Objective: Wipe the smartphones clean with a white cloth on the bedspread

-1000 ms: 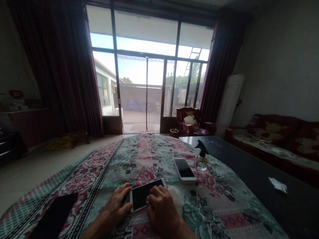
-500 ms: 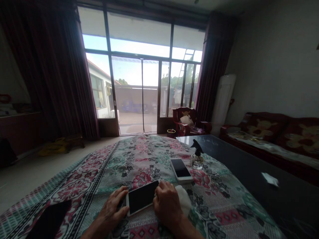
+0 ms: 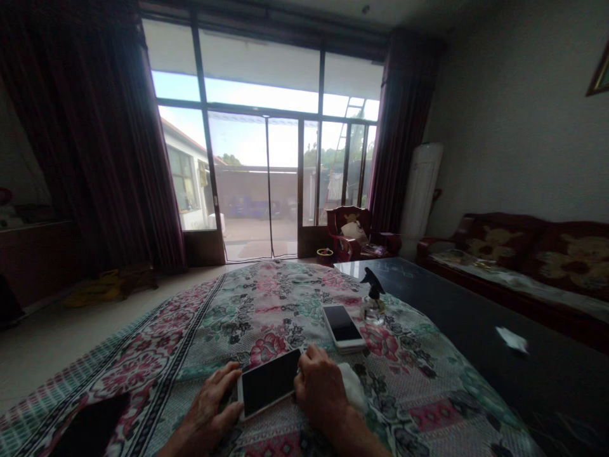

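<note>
A smartphone (image 3: 271,383) with a white frame and dark screen lies at a slant on the flowered tablecloth (image 3: 280,304). My left hand (image 3: 212,403) is at its left end, thumb and fingers spread apart against the edge. Over the right end, my right hand (image 3: 323,388) has its fingers curled together; whatever they pinch is hidden. A white wad of cloth or tissue (image 3: 353,384) lies beside that hand, partly covered by it. Farther back rests a second white phone (image 3: 343,327), which appears stacked on another flat item. Near it stands a clear spray bottle (image 3: 373,308) with a black trigger.
A dark flat object (image 3: 92,425) lies at the near left of the cloth. To the right is a black table (image 3: 457,324) with a crumpled white paper (image 3: 512,340). Beyond are a wooden armchair (image 3: 352,231), a sofa (image 3: 504,254) and glass doors (image 3: 266,184).
The view has shifted slightly, so most things sit a little to the left. Both hands stay at the two ends of the phone, and the right fingers have moved slightly along its right end.
</note>
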`<state>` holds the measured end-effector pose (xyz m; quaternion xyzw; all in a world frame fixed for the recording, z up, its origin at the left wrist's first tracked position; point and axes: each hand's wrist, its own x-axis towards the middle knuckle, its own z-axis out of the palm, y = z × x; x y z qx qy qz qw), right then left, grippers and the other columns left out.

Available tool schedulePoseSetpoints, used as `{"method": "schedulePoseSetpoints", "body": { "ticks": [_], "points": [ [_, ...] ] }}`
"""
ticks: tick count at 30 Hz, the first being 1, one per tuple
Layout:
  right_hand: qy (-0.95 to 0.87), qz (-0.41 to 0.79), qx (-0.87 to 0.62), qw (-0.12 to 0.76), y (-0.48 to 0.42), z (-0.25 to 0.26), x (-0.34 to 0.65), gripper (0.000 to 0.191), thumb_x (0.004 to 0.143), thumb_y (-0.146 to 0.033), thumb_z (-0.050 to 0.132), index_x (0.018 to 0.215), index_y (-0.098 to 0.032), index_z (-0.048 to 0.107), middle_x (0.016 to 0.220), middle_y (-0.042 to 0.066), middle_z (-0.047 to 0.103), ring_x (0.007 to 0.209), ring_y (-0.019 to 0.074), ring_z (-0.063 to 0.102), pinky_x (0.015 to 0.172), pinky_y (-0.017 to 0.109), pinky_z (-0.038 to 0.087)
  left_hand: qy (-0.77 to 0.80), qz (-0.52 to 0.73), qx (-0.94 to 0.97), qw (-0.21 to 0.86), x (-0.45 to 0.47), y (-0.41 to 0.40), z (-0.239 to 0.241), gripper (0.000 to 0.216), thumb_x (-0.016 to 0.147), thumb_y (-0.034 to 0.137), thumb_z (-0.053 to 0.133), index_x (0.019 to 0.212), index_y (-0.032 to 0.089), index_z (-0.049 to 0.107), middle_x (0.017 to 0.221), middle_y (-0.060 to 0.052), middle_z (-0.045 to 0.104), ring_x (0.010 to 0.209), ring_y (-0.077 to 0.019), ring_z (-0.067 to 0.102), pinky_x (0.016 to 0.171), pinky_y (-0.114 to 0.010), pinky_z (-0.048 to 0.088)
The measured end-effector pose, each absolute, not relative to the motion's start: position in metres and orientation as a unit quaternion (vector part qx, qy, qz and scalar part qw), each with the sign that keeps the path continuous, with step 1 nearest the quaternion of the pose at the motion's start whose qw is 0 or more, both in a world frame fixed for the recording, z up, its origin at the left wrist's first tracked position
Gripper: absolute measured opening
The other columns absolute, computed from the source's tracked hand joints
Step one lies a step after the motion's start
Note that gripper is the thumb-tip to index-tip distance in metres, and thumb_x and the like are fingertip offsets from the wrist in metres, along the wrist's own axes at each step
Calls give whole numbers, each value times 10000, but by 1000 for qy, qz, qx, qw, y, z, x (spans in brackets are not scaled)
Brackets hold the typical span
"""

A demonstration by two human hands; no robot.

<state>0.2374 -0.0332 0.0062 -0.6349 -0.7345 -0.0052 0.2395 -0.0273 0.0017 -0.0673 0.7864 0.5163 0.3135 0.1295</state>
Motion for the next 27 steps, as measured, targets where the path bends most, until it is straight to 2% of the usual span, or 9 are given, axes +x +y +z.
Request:
{"method": "schedulePoseSetpoints", "body": {
  "ticks": [5, 12, 16, 21, 27],
  "points": [
    [-727, -8, -648, 226, -33, 9, 240, 177, 750, -93, 494, 812, -176, 637, 969, 73, 596, 913, 207, 534, 761, 291, 390, 521, 303, 787, 133, -27, 4, -71, 480, 725, 293, 559, 1193, 198, 614, 1368, -64, 527, 1278, -275, 449, 1081, -409, 366],
    [-820, -3, -536, 200, -39, -4, 211, 131, 854, -183, 522, 888, -224, 641, 999, 30, 615, 925, 207, 525, 776, 314, 374, 523, 283, 794, 123, -25, -1, -62, 489, 744, 314, 545, 1207, 171, 606, 1374, -86, 520, 1293, -285, 435, 1083, -412, 364],
    [-810, -6, -550, 202, -34, -8, 209, 127, 851, -176, 534, 894, -233, 638, 1012, 26, 613, 931, 215, 529, 764, 313, 378, 525, 271, 798, 120, -24, -3, -54, 500, 745, 332, 547, 1213, 165, 601, 1379, -92, 515, 1294, -290, 434, 1091, -415, 351],
    [-772, -12, -596, 221, -25, -6, 224, 207, 864, -115, 460, 885, -213, 641, 1015, 49, 607, 932, 211, 535, 760, 294, 382, 540, 259, 791, 127, -22, -6, -49, 503, 736, 324, 554, 1216, 181, 600, 1383, -77, 512, 1293, -287, 436, 1075, -406, 378],
    [-748, -2, -628, 216, -22, 2, 233, 258, 812, -77, 450, 939, -187, 646, 1039, 74, 598, 968, 234, 523, 809, 313, 383, 534, 257, 793, 140, -24, -3, -51, 499, 741, 328, 569, 1220, 192, 601, 1385, -70, 511, 1298, -281, 430, 1084, -402, 367]
  ]
}}
